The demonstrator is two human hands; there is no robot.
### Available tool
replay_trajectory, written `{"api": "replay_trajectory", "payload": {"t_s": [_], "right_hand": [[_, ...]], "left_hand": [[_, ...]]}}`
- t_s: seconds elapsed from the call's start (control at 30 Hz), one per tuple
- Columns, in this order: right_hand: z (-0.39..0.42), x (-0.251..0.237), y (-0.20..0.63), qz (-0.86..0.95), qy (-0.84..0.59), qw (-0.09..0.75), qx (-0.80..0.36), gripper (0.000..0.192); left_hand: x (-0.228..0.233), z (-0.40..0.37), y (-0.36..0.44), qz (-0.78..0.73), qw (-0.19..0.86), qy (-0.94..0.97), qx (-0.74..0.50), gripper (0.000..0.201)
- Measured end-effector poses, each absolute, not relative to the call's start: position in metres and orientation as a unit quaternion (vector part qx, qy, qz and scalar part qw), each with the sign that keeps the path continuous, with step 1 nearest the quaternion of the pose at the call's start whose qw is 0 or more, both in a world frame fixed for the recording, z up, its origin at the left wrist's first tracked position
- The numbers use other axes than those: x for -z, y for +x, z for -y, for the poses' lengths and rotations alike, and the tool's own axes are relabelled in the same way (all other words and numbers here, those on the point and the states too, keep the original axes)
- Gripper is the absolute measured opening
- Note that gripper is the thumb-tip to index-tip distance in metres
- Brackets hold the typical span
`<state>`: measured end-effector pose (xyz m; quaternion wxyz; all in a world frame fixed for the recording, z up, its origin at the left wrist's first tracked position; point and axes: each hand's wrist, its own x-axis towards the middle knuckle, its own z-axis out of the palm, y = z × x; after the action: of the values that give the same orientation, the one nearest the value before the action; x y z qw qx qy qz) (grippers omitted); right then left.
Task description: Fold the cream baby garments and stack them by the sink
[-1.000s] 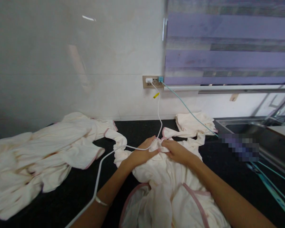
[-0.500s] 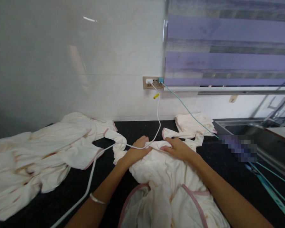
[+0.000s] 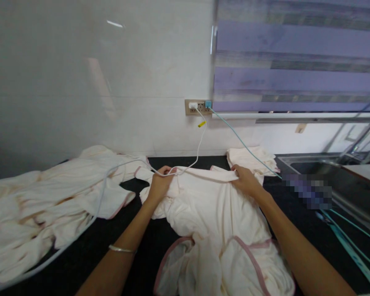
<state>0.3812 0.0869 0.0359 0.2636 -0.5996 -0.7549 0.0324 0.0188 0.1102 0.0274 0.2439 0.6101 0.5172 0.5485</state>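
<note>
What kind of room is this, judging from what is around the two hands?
Probably a home kitchen or utility area: a black countertop meets a steel sink, with a wall socket above. Both hands, left hand and right hand, grip a cream garment.

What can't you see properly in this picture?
Head view only:
- Pixelated patch by the sink: blurred out, whatever is there cannot be told.
- Fingers of the left hand and right hand: curled under the cream garment.
- White cable and teal cable: ends cut off by the frame edges.
</note>
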Motion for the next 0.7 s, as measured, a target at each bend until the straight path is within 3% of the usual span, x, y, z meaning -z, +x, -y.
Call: {"api": "replay_trajectory", "payload": {"t_s": [0.17,0.27,0.47,0.6,0.7], "right_hand": [[-0.082,-0.039,0.376,0.669,-0.677,0.306,0.013,0.04],[-0.079,-0.04,0.372,0.622,-0.73,0.281,-0.026,0.055],[-0.084,-0.04,0.375,0.62,-0.745,0.232,-0.081,0.048],[-0.087,-0.04,0.383,0.639,-0.693,0.305,-0.132,0.044],[-0.084,-0.045,0.385,0.654,-0.63,0.375,-0.185,0.043]], "left_hand": [[-0.02,-0.114,0.011,-0.503,0.275,0.576,-0.583,0.053],[-0.012,-0.119,0.01,-0.501,0.29,0.592,-0.561,0.048],[-0.011,-0.128,0.013,-0.558,0.183,0.615,-0.527,0.034],[-0.02,-0.132,0.007,-0.561,0.163,0.566,-0.582,0.033],[-0.023,-0.137,-0.002,-0.564,0.218,0.508,-0.613,0.039]]}}
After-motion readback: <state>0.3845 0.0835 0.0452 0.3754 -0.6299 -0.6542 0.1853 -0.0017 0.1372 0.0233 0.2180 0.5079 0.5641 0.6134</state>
